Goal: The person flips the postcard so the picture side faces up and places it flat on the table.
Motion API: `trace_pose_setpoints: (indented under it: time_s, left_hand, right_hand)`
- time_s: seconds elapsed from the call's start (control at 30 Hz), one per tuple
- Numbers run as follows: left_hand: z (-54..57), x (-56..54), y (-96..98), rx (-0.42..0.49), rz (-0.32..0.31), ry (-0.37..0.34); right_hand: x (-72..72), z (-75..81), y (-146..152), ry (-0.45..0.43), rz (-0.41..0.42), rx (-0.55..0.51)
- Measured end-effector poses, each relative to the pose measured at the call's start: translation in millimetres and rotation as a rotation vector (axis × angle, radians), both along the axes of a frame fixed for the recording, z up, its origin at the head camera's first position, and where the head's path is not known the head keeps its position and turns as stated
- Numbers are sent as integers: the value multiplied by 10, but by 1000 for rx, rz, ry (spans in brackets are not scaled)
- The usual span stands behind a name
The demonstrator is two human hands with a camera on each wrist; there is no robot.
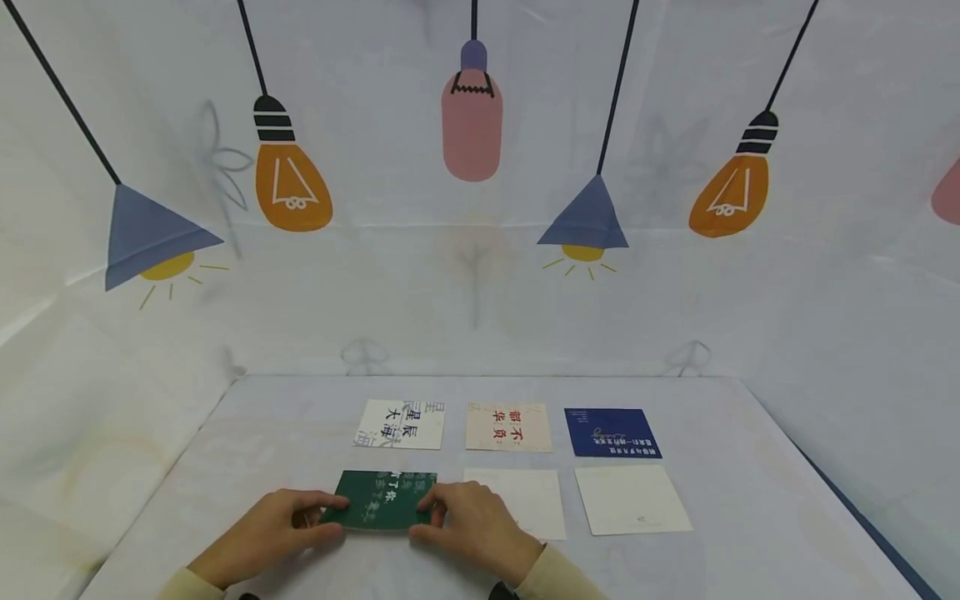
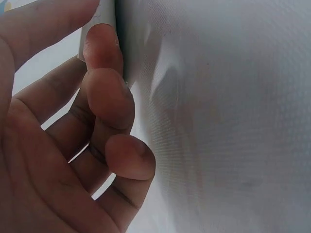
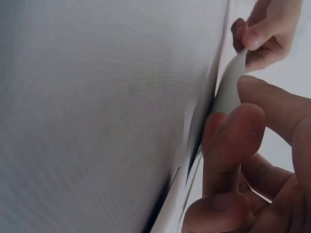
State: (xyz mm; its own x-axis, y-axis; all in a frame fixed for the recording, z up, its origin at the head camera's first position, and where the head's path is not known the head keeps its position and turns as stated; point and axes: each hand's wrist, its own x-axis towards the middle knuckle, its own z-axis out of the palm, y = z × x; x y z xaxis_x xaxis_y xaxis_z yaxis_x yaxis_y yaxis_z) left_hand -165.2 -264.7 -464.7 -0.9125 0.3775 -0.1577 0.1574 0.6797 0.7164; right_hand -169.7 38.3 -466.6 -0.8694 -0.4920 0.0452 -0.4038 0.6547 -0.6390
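A dark green card (image 1: 378,498) with white lettering lies between the two hands at the front left of the table. My left hand (image 1: 273,525) pinches its left end between thumb and fingers. At its right end my right hand (image 1: 480,518) pinches the card too. Seen in the right wrist view, the card's pale underside (image 3: 229,92) slants up from the white surface, with thumb and fingers at its edge. The left wrist view shows curled fingers (image 2: 111,104) close over the table, with only a sliver of the card behind them.
Right of the green card lie two cream cards, one partly behind my right hand and another cream card (image 1: 633,500) beyond it. Behind them are a white lettered card (image 1: 400,425), a beige card (image 1: 508,427) and a navy card (image 1: 612,433). White cloth (image 1: 480,308) printed with lamps encloses the table.
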Motion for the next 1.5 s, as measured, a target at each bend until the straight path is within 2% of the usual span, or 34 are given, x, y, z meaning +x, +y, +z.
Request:
trace_pose_setpoints:
  time_s: [0.27, 0.8, 0.97, 1.23, 1.37, 1.5]
  left_hand:
    - [-6, -15, -24, -1, 4, -48]
    - [-9, -4, -35, -4, 21, -70]
    - [-30, -21, -50, 4, 15, -49]
    - [-47, -22, -59, 1, 25, -34]
    - [-44, -19, -3, -15, 82, 15]
    - [-17, -19, 99, -1, 159, 114]
  right_hand:
    - [-11, -15, -25, -8, 16, 11]
    - [-34, -22, -31, -74, 24, 7]
    - [-26, -22, -37, -107, 18, -11]
    - [-20, -29, -45, -108, 25, -27]
    - [-11, -19, -33, -121, 27, -36]
    - [-5, 39, -6, -117, 19, -47]
